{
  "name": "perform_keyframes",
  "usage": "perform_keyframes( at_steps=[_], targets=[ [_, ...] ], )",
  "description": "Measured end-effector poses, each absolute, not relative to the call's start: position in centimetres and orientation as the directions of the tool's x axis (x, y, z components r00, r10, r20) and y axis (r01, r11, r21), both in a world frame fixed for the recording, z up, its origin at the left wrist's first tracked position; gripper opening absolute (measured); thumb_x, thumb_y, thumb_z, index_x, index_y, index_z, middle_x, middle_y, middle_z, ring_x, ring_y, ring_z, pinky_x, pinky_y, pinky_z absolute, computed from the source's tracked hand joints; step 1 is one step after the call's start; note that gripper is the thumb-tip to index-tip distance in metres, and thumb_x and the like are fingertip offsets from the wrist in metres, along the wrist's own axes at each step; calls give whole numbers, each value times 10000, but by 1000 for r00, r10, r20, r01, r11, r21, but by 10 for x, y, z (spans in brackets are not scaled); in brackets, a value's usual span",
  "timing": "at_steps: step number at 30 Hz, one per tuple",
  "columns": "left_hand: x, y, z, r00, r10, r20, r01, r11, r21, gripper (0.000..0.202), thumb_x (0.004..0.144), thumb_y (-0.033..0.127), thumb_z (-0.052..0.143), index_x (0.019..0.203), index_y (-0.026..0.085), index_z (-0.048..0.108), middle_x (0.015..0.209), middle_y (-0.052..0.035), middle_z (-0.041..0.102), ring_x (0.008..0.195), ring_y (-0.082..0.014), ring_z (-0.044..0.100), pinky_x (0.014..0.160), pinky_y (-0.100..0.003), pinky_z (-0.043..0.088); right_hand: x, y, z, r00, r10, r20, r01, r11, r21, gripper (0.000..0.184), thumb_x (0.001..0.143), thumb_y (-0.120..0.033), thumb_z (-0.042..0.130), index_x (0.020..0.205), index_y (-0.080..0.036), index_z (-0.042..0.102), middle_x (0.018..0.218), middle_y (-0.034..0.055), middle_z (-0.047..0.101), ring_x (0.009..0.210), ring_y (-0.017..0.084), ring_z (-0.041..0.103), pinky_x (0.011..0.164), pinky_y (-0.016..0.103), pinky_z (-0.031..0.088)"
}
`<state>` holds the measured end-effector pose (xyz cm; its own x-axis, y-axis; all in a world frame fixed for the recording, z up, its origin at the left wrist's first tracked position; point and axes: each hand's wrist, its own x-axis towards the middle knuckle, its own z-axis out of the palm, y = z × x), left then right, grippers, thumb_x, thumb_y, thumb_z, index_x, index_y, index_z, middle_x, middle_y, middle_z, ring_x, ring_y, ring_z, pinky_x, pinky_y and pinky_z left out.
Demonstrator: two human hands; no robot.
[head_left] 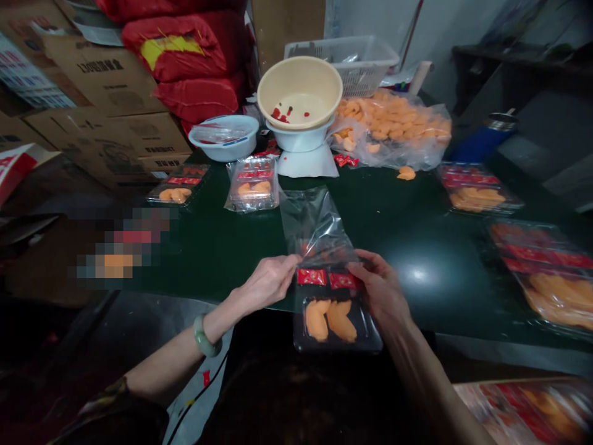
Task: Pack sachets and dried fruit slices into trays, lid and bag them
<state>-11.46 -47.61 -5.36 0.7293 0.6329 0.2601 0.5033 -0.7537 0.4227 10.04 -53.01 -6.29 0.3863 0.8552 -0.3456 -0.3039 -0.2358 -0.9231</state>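
A long green table fills the middle of the view, with cardboard boxes and red sacks piled behind it on the left. Beyond the table's far edge stands a white plastic basket. On the table, a tan bowl with a few red bits inside sits stacked on a white bowl. To its right lies a big clear bag full of orange pieces, and to its left is a blue-rimmed bowl with clear plastic in it. Packed trays lie along the far side and the right side of the table; one at the far left is blurred out.

At the near edge is a black tray holding two orange pieces and two red sachets, with a clear plastic sleeve running from it across the table. The left hand, with a green bangle on its wrist, is closed, pinching the sleeve's left edge. The right hand is closed too, its fingers gripping the sleeve's right edge just beyond the tray.
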Motion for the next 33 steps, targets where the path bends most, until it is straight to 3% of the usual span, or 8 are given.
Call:
perform_keyframes(
  at_steps=[3, 7, 10, 13, 18, 22, 29, 33],
  targets=[
    [-105, -454, -51, 762, 611, 216, 532, -780, 329, 209, 863, 128, 345, 974, 144, 521, 779, -53, 591, 671, -142, 559, 604, -243, 407, 106, -505, -63, 424, 898, -117, 323, -271, -907, 307, 716, -320, 623, 993, -196, 581, 680, 22, 580, 616, 182, 565, 537, 319, 456],
    [-94, -428, -44, 809, 567, 155, 540, -821, 185, 211, 833, 100, 346, 914, 134, 538, 736, -60, 567, 675, -170, 538, 583, -260, 381, 120, -503, -56, 262, 947, 187, 840, -129, -527, 415, 778, -374, 562, 1151, -192, 577, 1131, 167, 544, 1041, 320, 510, 806, 479, 429],
    [-94, -425, -42, 835, 532, 143, 510, -844, 163, 193, 832, 87, 347, 868, 132, 531, 714, -51, 546, 669, -166, 506, 594, -261, 373, 134, -535, -57, -113, 974, 194, 836, 199, -511, 775, 702, -448, 650, 1382, -251, 334, 1407, 157, 326, 1250, 344, 344, 909, 525, 384],
    [-94, -430, -41, 858, 491, 149, 467, -868, 170, 193, 830, 65, 345, 834, 131, 526, 716, -51, 544, 677, -160, 483, 642, -267, 375, 142, -560, -68, -327, 926, 187, 786, 377, -490, 699, 714, -363, 669, 1348, -301, 379, 1452, 101, 270, 1301, 321, 274, 953, 520, 364],
    [-89, -442, -37, 895, 422, 146, 405, -905, 129, 214, 827, 62, 352, 878, 130, 549, 763, -63, 554, 717, -168, 470, 688, -291, 359, 122, -532, -85, -66, 908, 415, 856, 265, -444, 172, 758, -252, 632, 916, -190, 607, 1070, 114, 544, 969, 247, 491, 787, 403, 456],
    [-98, -452, -39, 894, 420, 157, 411, -907, 88, 228, 811, 44, 351, 874, 133, 552, 777, -63, 542, 724, -166, 457, 677, -301, 342, 101, -508, -70, 56, 918, 393, 954, 67, -293, 166, 731, -304, 663, 755, -190, 545, 806, 74, 546, 791, 231, 482, 619, 331, 410],
    [-110, -458, -46, 844, 478, 243, 467, -878, 107, 208, 825, 70, 358, 828, 134, 556, 737, -54, 515, 714, -156, 454, 666, -289, 345, 107, -475, -52, -479, 825, 300, 856, 514, -50, 282, 777, -406, 623, 964, -204, 559, 1028, 87, 559, 935, 230, 466, 683, 314, 370],
    [-102, -476, -49, 824, 467, 320, 493, -870, -1, 201, 840, 102, 374, 732, 148, 536, 679, -43, 511, 660, -152, 437, 620, -294, 324, 94, -476, -61, -395, 849, 351, 901, 433, -35, 200, 859, -376, 517, 808, -191, 573, 836, 71, 575, 833, 200, 467, 573, 273, 338]
  ],
)
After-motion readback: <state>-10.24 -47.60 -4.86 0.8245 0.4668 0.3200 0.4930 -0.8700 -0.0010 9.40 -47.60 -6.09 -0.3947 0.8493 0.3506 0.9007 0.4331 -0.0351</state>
